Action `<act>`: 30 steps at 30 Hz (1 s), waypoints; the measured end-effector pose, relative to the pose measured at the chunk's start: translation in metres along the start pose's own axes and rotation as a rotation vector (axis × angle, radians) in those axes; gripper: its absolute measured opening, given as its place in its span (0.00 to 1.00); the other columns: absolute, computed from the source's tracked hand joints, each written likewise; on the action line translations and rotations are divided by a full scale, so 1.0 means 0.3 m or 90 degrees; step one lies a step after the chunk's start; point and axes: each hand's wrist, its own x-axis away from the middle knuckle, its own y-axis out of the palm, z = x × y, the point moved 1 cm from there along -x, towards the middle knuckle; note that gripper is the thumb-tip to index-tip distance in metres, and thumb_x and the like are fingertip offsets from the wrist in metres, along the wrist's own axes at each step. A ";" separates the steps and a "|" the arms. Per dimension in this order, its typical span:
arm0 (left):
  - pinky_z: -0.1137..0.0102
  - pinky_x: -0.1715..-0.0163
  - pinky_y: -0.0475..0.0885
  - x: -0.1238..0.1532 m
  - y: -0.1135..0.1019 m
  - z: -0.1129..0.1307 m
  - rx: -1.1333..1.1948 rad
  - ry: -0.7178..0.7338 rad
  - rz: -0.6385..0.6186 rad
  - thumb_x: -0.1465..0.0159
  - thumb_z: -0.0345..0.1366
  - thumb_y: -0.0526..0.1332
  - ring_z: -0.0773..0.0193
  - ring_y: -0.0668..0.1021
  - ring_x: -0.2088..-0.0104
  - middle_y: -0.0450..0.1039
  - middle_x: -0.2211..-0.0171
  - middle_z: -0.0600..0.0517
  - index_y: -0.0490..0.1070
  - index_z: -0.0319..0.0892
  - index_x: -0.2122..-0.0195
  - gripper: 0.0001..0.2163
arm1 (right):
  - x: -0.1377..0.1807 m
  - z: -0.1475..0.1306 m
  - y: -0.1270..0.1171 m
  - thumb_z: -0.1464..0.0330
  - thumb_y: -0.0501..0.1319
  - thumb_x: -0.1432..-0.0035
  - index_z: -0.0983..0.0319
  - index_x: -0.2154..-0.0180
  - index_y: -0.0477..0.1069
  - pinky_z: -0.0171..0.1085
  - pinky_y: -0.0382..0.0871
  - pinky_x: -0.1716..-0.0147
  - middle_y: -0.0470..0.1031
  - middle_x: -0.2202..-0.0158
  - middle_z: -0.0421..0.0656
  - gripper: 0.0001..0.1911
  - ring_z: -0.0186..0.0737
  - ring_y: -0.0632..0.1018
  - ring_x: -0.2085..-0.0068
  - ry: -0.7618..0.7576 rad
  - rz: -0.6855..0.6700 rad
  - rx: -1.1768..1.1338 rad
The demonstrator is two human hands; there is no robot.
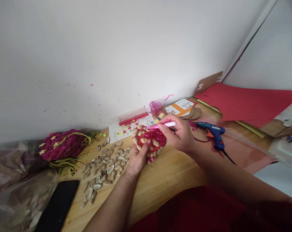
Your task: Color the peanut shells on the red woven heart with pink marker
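My left hand grips the lower edge of a red board covered with peanut shells, its thumb lying over the front. Some shells on the board are natural tan; those toward the upper right are painted shiny magenta. In my right hand is a paintbrush with a pale handle, pinched between thumb and fingers. Its pink tip points left, at the board's upper edge; whether it touches a shell I cannot tell. A clear cup with pink paint stands behind the board, by the wall.
Loose peanut shells spread left of my hands. A magenta shell-covered ornament with stars and cords, a black phone and plastic bags lie farther left. A blue glue gun and red paper are at right.
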 end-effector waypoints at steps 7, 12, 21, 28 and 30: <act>0.73 0.89 0.66 0.001 0.003 0.002 -0.002 0.005 -0.004 0.37 0.58 0.67 0.63 0.74 0.86 0.74 0.83 0.51 0.74 0.41 0.73 0.23 | -0.002 0.002 -0.001 0.67 0.62 0.32 0.60 0.63 0.71 0.37 0.65 0.69 0.73 0.69 0.40 0.05 0.35 0.72 0.70 0.004 -0.011 0.012; 0.73 0.88 0.67 0.002 0.003 0.002 -0.015 0.008 -0.013 0.36 0.57 0.67 0.64 0.74 0.86 0.74 0.84 0.51 0.74 0.41 0.72 0.22 | -0.002 -0.001 -0.001 0.66 0.62 0.32 0.59 0.61 0.72 0.38 0.67 0.67 0.76 0.67 0.41 0.04 0.38 0.75 0.67 -0.007 -0.004 -0.011; 0.73 0.89 0.66 0.005 0.012 0.016 -0.011 0.000 0.003 0.39 0.59 0.67 0.63 0.75 0.86 0.75 0.83 0.51 0.73 0.41 0.71 0.23 | 0.004 0.002 0.001 0.66 0.63 0.32 0.58 0.62 0.71 0.37 0.64 0.71 0.75 0.68 0.40 0.04 0.35 0.71 0.72 0.012 0.001 -0.006; 0.73 0.90 0.66 0.007 0.013 0.021 0.006 0.000 0.007 0.39 0.58 0.69 0.64 0.74 0.87 0.74 0.82 0.52 0.73 0.41 0.70 0.23 | 0.000 0.007 0.003 0.66 0.62 0.31 0.59 0.62 0.72 0.39 0.66 0.67 0.76 0.68 0.41 0.04 0.37 0.74 0.68 -0.005 -0.007 0.001; 0.73 0.89 0.66 0.005 0.010 0.018 0.012 0.004 0.008 0.38 0.58 0.68 0.65 0.74 0.86 0.74 0.83 0.52 0.74 0.41 0.70 0.22 | 0.001 0.006 0.002 0.67 0.62 0.32 0.59 0.63 0.71 0.38 0.65 0.68 0.75 0.70 0.40 0.05 0.37 0.72 0.70 0.005 -0.012 0.007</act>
